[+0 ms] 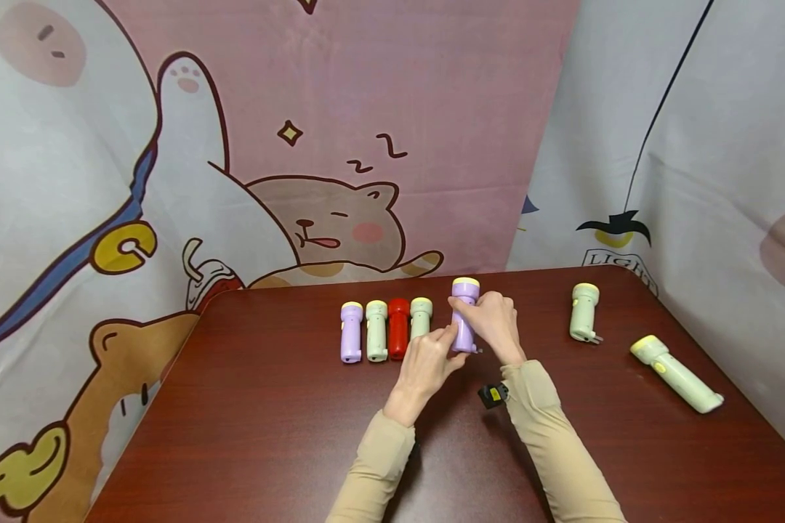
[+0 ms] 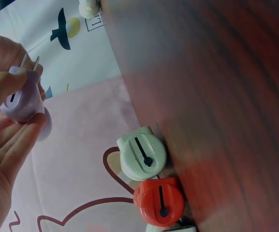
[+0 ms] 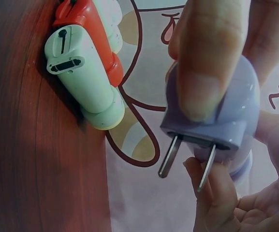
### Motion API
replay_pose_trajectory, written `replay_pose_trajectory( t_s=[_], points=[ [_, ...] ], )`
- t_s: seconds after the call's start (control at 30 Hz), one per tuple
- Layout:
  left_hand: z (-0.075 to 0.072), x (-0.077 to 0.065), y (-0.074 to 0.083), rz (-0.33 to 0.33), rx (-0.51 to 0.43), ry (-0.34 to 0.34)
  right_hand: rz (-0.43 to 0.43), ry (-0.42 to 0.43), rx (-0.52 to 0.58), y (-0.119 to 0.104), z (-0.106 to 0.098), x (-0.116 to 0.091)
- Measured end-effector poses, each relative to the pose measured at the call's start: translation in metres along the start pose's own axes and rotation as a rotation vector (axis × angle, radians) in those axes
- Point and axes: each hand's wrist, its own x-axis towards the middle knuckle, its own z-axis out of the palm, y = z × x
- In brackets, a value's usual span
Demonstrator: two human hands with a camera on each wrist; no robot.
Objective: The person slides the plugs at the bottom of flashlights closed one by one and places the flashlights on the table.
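Both hands are on a lilac flashlight (image 1: 462, 333) with a yellow-rimmed head, raised above the table. The left hand (image 1: 425, 363) pinches its tail end between thumb and fingers. Around the upper body, near the head, the right hand (image 1: 497, 319) grips it. Two metal plug prongs (image 3: 167, 157) stick out of the tail in the right wrist view. Left of the hands is a side-by-side row: a lilac flashlight (image 1: 351, 334), a pale green flashlight (image 1: 376, 332), a red flashlight (image 1: 399, 330) and another pale green flashlight (image 1: 421, 316), partly hidden by the left hand.
On the right of the dark red-brown table (image 1: 268, 436), a pale green flashlight (image 1: 584, 312) shows prongs at its tail. Another pale green flashlight (image 1: 680, 378) lies slantwise near the right edge. A printed cartoon cloth (image 1: 432, 109) hangs behind the table.
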Motion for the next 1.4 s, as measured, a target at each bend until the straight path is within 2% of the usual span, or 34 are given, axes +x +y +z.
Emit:
replay_pose_trajectory(
  t_s=[0.57,1.1,1.4],
  points=[
    [-0.0011,-0.0014,-0.0027,0.004,-0.033,-0.042,0.008,-0.021,0.005,0.0012,0.0005,0.0001],
    [-0.0059,-0.0007,-0.0046,-0.006,-0.094,-0.116,0.006,-0.037,0.015,0.0030,0.0024,0.0005],
    [-0.0067,0.0008,-0.0062,-0.010,-0.093,-0.148,0.007,-0.035,0.007,0.0022,0.0023,0.0013]
  ],
)
